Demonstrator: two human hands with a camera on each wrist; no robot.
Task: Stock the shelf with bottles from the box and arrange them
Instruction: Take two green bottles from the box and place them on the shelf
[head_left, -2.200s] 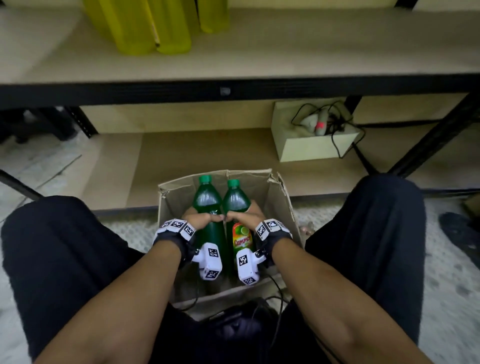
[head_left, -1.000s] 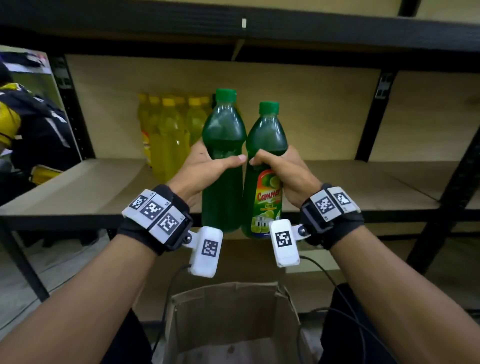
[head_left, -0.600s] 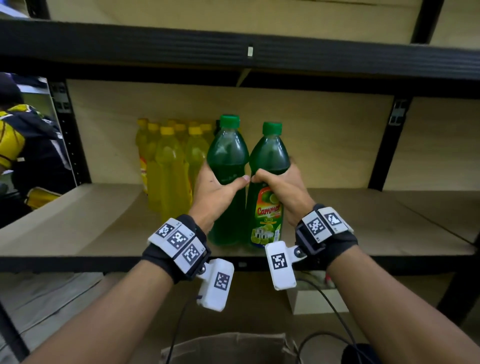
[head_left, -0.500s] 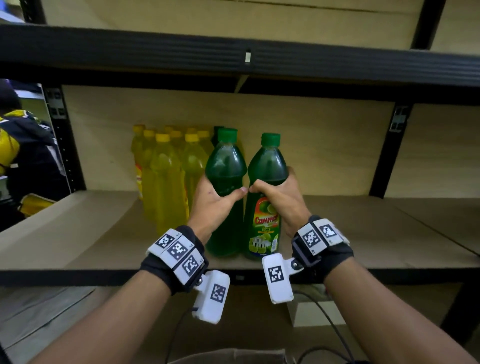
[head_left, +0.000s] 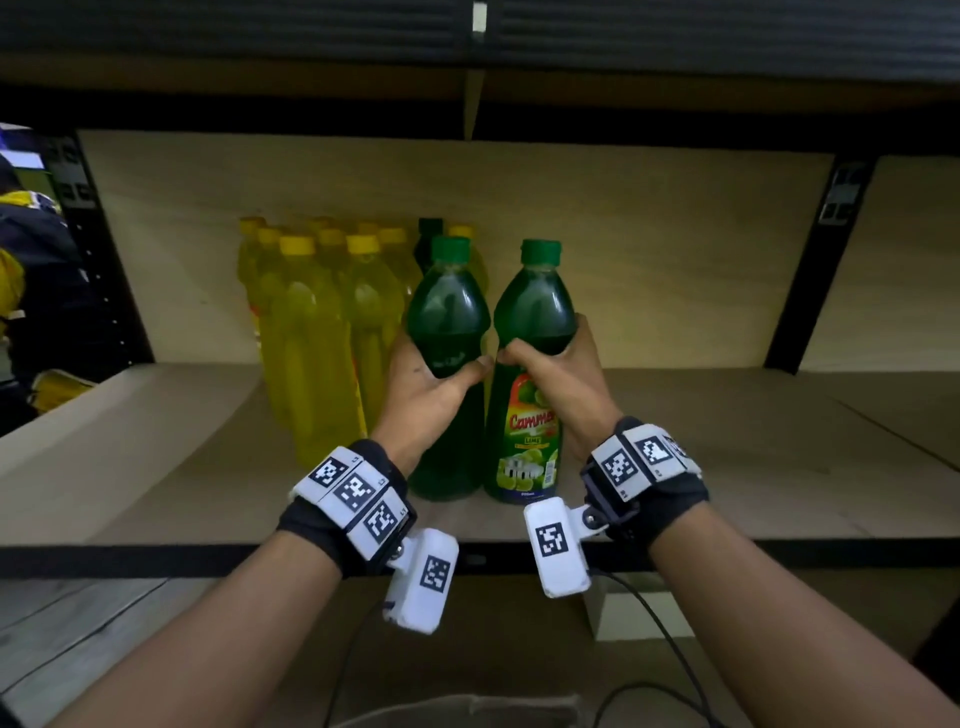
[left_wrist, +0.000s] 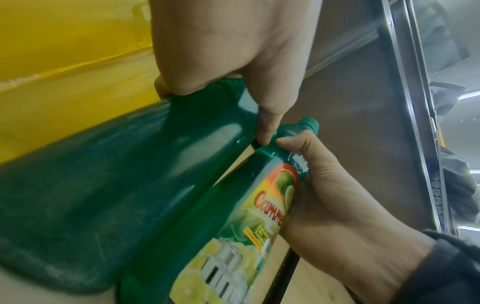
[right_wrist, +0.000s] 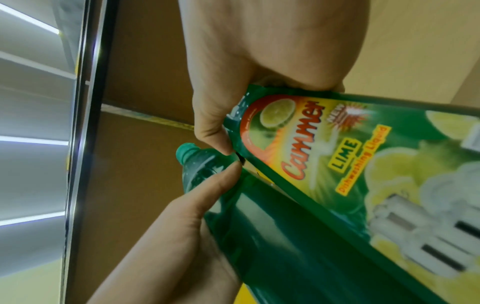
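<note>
Two green bottles stand upright side by side near the front of the wooden shelf (head_left: 727, 467). My left hand (head_left: 431, 384) grips the left green bottle (head_left: 448, 312), whose label faces away. My right hand (head_left: 558, 374) grips the right green bottle (head_left: 535, 312) by its waist, its lime label toward me. In the left wrist view my left hand (left_wrist: 233, 67) wraps the plain bottle (left_wrist: 116, 185), beside the labelled bottle (left_wrist: 246, 216). The right wrist view shows my right hand (right_wrist: 259, 61) round the labelled bottle (right_wrist: 350, 164). The two thumbs nearly touch.
Several yellow bottles (head_left: 311, 343) stand packed on the shelf just left of the green pair, with one dark green cap (head_left: 430, 227) behind them. The shelf's right half is bare board. The cardboard box rim (head_left: 467, 709) shows at the bottom edge. A black upright (head_left: 810, 260) stands right.
Both hands lifted the two green bottles out of the box, carried them up and forward, and lowered them onto the shelf beside the yellow bottles. The grips have not changed.
</note>
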